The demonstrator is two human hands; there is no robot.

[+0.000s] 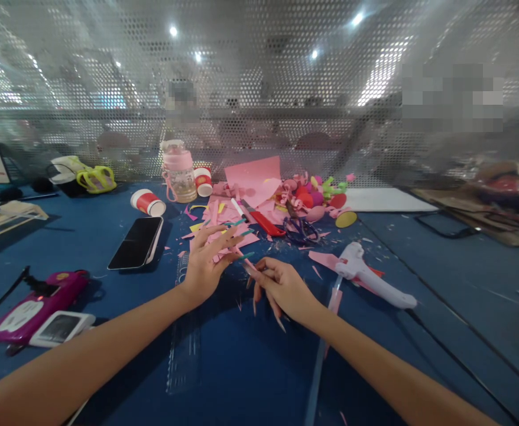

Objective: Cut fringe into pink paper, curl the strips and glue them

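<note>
Your right hand (284, 290) pinches a narrow pink strip (249, 267) on your side of the red knife (267, 224); your left hand (206, 263) reaches its far end, fingers extended, though I can't tell whether they grip. You seem to be shaping it by hand; the next move likely calls for a steady pinch. Its long axis slants roughly as the knife does, far end leftward.
</note>
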